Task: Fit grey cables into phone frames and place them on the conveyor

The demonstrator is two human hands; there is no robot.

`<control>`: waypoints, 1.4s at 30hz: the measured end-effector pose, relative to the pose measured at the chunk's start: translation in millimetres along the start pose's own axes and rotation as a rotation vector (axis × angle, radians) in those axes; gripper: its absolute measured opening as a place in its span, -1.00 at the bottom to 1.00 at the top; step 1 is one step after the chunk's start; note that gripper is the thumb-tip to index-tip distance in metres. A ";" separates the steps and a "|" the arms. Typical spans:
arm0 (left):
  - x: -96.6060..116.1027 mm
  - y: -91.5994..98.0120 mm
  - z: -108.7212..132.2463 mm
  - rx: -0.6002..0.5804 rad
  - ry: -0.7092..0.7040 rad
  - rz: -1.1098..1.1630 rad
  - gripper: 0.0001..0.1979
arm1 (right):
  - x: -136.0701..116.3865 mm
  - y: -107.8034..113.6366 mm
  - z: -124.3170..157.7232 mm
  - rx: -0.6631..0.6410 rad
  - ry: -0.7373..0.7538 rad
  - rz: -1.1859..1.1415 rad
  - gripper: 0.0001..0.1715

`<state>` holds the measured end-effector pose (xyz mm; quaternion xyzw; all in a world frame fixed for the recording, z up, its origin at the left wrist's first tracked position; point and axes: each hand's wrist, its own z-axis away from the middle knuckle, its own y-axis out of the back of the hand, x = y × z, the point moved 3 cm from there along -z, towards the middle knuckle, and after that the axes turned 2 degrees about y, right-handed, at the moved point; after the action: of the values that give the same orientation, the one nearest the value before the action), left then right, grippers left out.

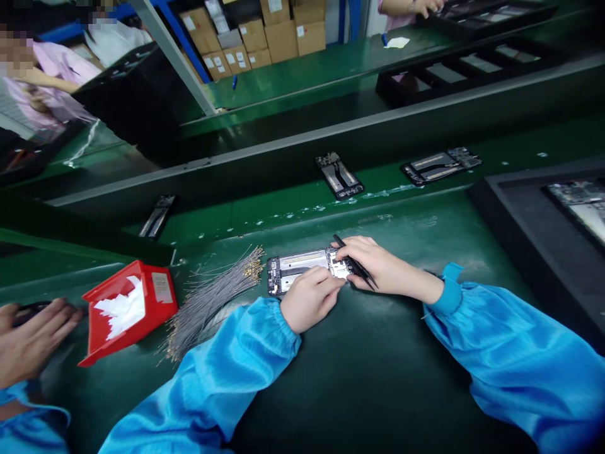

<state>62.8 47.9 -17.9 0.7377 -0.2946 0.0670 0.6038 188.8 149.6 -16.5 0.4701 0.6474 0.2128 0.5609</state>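
Phone (297, 260): mid-frame, flat on the green bench (378, 372), back off, with the board (338, 267) end toward the right. I take fine handwork at that end to be the step.
Left hand (309, 299): fingers and thumb bunched together over the phone's lower edge, beside the board. I can't tell what they pinch, if anything; the knuckles hide it.
Right hand (371, 260): curled, gripping the tweezers (355, 265) slantwise against the fingers, with its fingertips at the right end of the phone.
Tweezers: black, over the board's right side. At this distance I can't be sure which end is the tip, so I'd want both ends lifted off the bare parts.
Pressure: I'd let the right fingertips brace the phone's end while the left works, pressing straight down and lightly, since a sideways push could slide the phone or scrape a connector.
Cables (215, 309): a loose grey bundle left of the phone, near the left sleeve (250, 340). I'd lift that forearm rather than drag it, or the strands may snag.
Bin (163, 310): red, left of the cables, white slips (123, 306) inside.
Co-worker's hand (40, 337): lower left, beyond the bin, well apart.
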 end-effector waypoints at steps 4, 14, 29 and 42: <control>1.7 -0.5 2.8 -0.003 -0.002 0.001 -0.77 | 3.0 -0.2 0.7 -0.011 -0.016 -0.026 -0.59; 4.9 0.1 1.4 -0.004 -0.075 -0.093 -0.75 | 0.6 0.4 -8.8 -0.062 -0.085 0.002 -0.52; -22.7 20.4 11.0 -0.064 -0.132 0.020 -0.75 | 3.0 -2.2 -9.8 -0.100 -0.127 -0.017 -0.53; -25.3 12.1 11.6 -0.060 -0.125 -0.025 -0.66 | 0.6 3.4 -15.3 -0.168 -0.158 0.005 -0.57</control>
<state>32.9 44.9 -22.1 0.7256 -0.3244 0.0043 0.6068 176.0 155.5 -9.8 0.4384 0.5798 0.2302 0.6471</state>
